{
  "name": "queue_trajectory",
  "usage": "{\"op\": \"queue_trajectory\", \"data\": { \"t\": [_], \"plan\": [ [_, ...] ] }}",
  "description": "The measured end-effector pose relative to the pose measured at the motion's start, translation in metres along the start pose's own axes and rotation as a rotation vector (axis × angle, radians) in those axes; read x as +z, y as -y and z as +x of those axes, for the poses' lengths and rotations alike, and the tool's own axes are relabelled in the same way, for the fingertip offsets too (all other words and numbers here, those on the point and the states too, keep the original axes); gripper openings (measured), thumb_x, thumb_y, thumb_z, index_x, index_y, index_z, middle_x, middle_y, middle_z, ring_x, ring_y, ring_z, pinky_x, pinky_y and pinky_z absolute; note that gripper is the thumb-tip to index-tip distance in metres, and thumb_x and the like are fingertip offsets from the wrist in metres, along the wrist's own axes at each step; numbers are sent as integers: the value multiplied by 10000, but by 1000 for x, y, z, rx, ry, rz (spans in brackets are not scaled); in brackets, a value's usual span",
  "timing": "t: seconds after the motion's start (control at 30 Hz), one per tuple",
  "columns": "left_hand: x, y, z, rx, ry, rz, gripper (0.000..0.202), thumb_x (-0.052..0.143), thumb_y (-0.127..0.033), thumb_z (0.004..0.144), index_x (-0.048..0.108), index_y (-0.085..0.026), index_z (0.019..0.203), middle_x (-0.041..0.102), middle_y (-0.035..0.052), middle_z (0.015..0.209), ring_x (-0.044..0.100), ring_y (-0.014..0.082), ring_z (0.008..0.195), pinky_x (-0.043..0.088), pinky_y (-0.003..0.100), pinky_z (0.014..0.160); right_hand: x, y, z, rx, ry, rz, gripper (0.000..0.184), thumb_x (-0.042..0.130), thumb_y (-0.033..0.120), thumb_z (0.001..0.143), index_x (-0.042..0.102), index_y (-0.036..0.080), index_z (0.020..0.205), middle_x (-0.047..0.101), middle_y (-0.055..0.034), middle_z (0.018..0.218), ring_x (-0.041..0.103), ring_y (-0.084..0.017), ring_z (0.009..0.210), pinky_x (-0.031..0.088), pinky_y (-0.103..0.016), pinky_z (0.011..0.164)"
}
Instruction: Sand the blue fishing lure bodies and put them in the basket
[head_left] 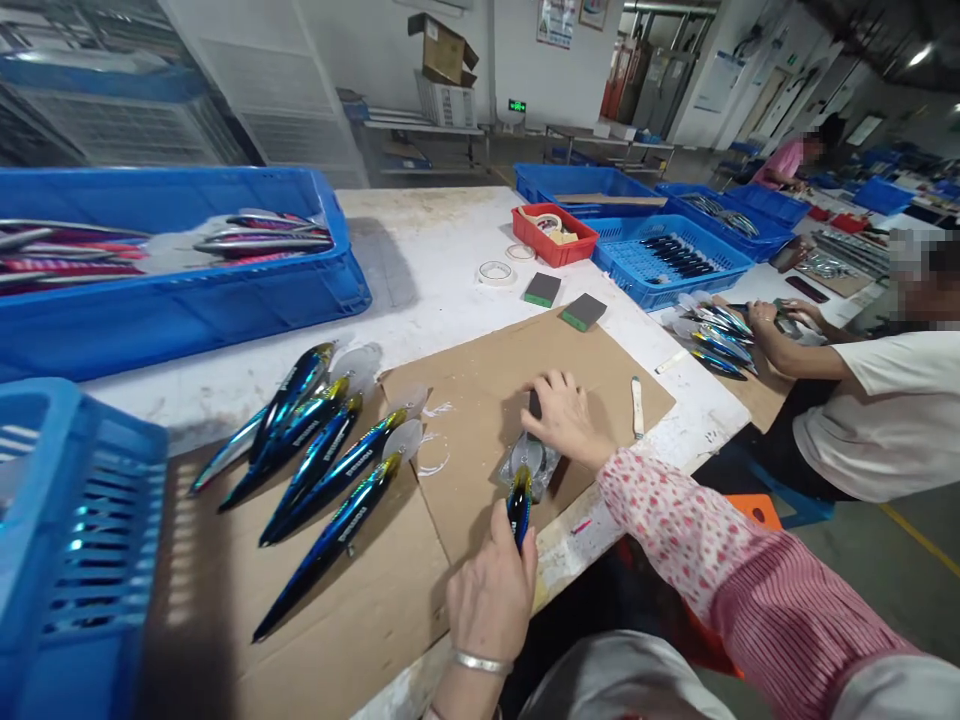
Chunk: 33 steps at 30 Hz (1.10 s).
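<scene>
Near the table's front edge my left hand point(489, 592) is closed around the body of a blue-black fishing lure point(519, 503), its clear round lip pointing away from me. My right hand point(564, 412) is closed over a dark block point(535, 403), mostly hidden by the fingers, just beyond the lip. Under the lip lies crumpled clear plastic point(553, 468) on a brown cardboard sheet point(480, 375). Several similar lures point(330, 540) rest side by side to the left, lips facing the cardboard. Two grey-green sanding blocks point(583, 312) sit at the cardboard's far edge.
Blue crates point(247, 320) with lures stand at left; another blue basket point(90, 560) is nearer. A red bin point(559, 250), tape roll point(495, 272) and blue basket point(637, 290) lie beyond. A white-handled tool point(637, 408) is right. A co-worker point(885, 400) sits at right.
</scene>
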<state>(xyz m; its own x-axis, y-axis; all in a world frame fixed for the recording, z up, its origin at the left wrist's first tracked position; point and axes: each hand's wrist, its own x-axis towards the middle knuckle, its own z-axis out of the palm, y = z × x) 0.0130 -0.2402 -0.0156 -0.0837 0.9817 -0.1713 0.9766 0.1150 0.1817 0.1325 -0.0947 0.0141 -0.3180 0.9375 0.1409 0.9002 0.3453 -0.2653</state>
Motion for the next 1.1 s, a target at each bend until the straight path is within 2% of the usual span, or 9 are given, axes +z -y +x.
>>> {"op": "queue_trajectory", "data": {
  "t": [0.13,0.3,0.47,0.63,0.77,0.93,1.1],
  "plan": [
    [-1,1,0,17,7,-6,485,304,-380,976,442,-120,1362,738,96,774,715,249,673,475,308,537,0,0,-4,-67,36,64,267,563,333,852,571,251,1106,530,-53,1143,437,-240,1075,409,-359,815],
    [-2,1,-1,4,-7,-2,490,294,-393,978,436,-122,1362,739,98,778,718,239,689,471,290,550,-1,-1,7,-12,-9,-3,288,579,340,842,581,235,1111,521,-68,1182,408,-264,1112,397,-392,842],
    [-2,1,-2,11,0,3,488,292,-387,978,443,-114,1353,735,104,761,718,235,683,457,279,542,1,0,8,-49,82,49,338,599,360,820,574,266,1144,524,-53,1184,413,-255,1111,411,-374,823],
    [-3,1,-2,-6,5,-33,483,285,-384,976,439,-122,1351,734,103,761,717,240,689,456,285,542,2,0,6,-25,-1,6,306,572,340,842,574,238,1131,511,-73,1197,403,-269,1126,405,-399,857],
    [-4,0,-1,-8,24,-29,500,282,-391,973,437,-111,1357,733,118,772,718,245,708,466,289,557,1,0,4,-40,69,75,306,571,340,847,574,251,1140,534,-53,1145,427,-247,1097,419,-368,835],
    [-6,-1,-1,-15,30,-23,499,277,-390,976,427,-120,1368,737,118,801,719,247,715,479,294,571,0,0,2,-20,35,42,299,572,343,844,578,242,1125,520,-70,1186,408,-266,1122,415,-385,842],
    [-6,-1,-1,-16,29,-26,495,287,-391,977,423,-122,1370,740,120,818,722,239,739,480,284,592,-1,-1,-1,-48,82,84,300,569,336,850,575,254,1138,535,-51,1161,425,-247,1103,421,-362,835]
  ]
}}
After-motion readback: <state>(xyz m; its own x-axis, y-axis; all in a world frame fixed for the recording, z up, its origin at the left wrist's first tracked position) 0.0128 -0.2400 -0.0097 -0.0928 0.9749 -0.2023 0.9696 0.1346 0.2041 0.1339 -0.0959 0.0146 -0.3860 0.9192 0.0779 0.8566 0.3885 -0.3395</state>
